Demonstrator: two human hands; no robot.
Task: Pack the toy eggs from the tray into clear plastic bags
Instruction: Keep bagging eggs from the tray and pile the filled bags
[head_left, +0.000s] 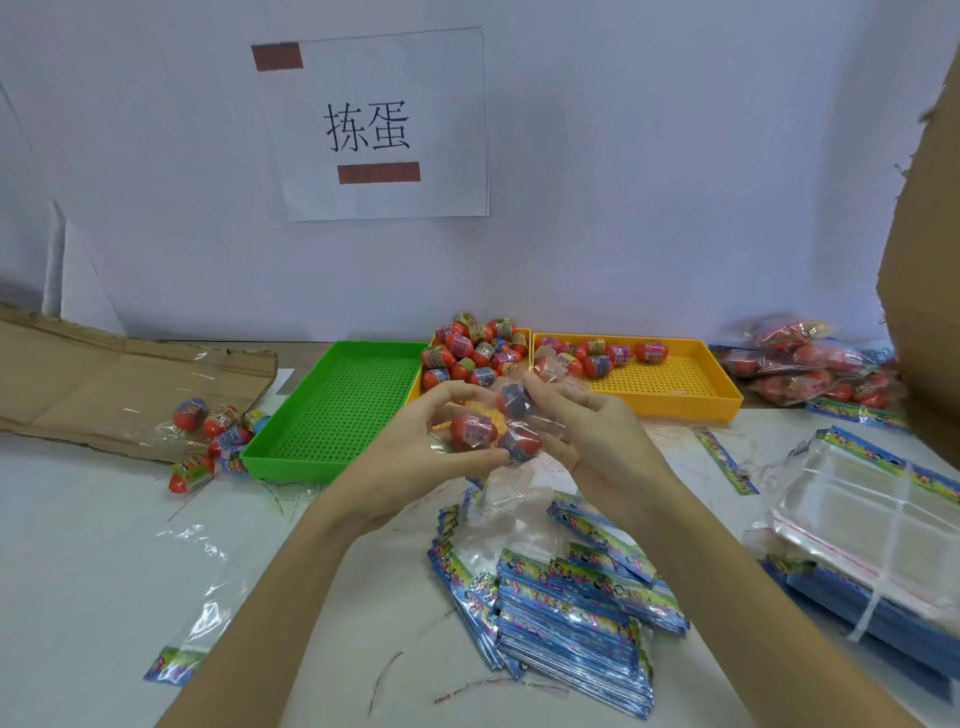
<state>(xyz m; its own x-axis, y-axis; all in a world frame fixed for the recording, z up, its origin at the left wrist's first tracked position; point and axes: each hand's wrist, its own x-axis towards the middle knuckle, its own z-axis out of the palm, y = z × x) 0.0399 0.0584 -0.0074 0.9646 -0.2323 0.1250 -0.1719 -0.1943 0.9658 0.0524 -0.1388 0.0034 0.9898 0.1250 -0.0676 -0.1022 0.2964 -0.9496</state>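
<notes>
Three trays are lining the far edge of the table (78, 545): an empty green tray (332, 410) at left, two yellow trays (675, 387) feeding toy eggs (470, 351). Both hands are holding a clear plastic bag (511, 431) over the table's middle, left hand (415, 462) curling round an egg inside, right hand (587, 431) pinching the top, probably to seat the eggs.

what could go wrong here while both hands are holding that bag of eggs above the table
1. The clear bag is held in the air by the left hand and right hand; if its mouth is open, an egg might slip out.
2. The heaped eggs in the middle yellow tray sit above its rim and could roll off if bumped.
</notes>
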